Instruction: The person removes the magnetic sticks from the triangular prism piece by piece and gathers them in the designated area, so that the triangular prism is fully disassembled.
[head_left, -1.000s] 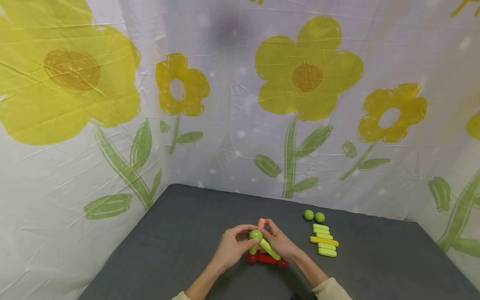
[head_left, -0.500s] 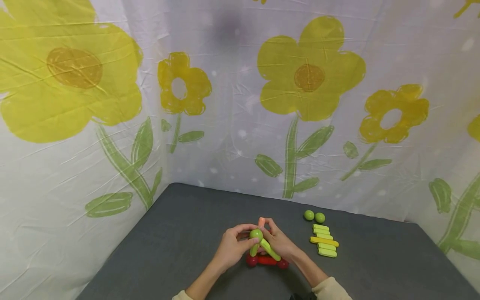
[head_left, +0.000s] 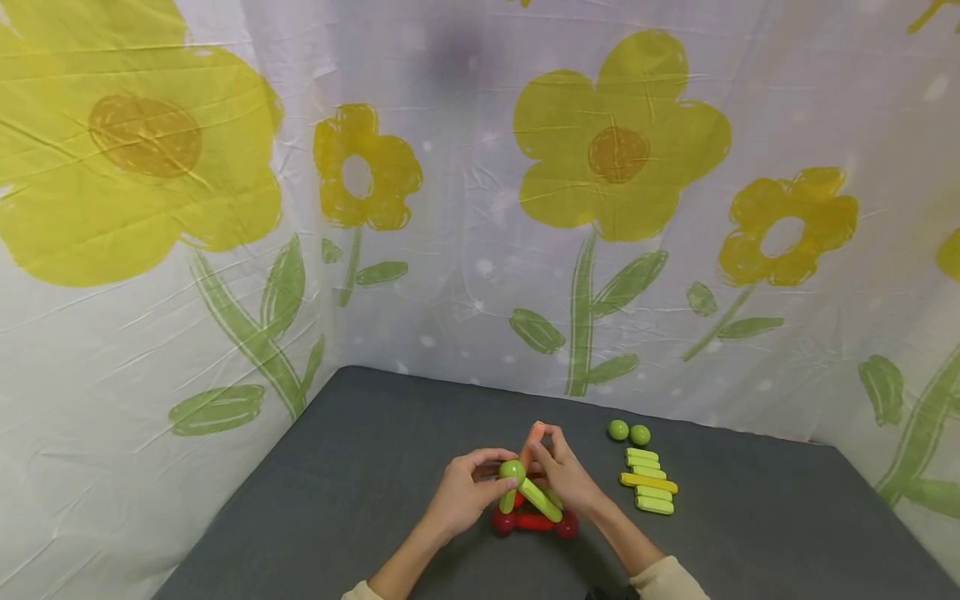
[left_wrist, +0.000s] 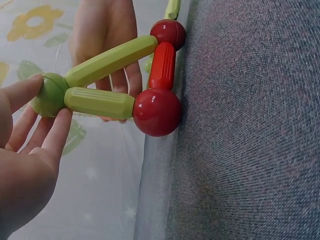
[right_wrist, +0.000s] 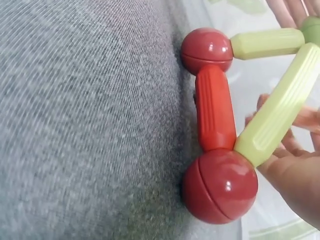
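The left hand (head_left: 468,493) pinches a green ball (head_left: 512,472) at the top of a small frame; in the left wrist view its fingertips lie round that ball (left_wrist: 50,95). Light green rods (head_left: 540,500) slope from the ball down to dark red balls (head_left: 503,522), which a red rod (head_left: 535,522) joins at the base. The right hand (head_left: 568,479) holds an orange rod (head_left: 533,440), tilted, its lower end beside the green ball. Whether that end touches the ball I cannot tell. In the right wrist view the right hand (right_wrist: 295,167) is partly behind a green rod (right_wrist: 280,100).
On the dark table (head_left: 390,433), right of the hands, several light green rods (head_left: 654,505) lie in a column with a yellow rod (head_left: 648,482) across it. Two green balls (head_left: 617,430) sit behind them. A flower-printed curtain (head_left: 465,333) stands round the table's back and left.
The right hand has shifted a little up and right with the orange rod, which now leans to the right. More of the frame's red and green parts shows. The left hand has stayed on the ball.
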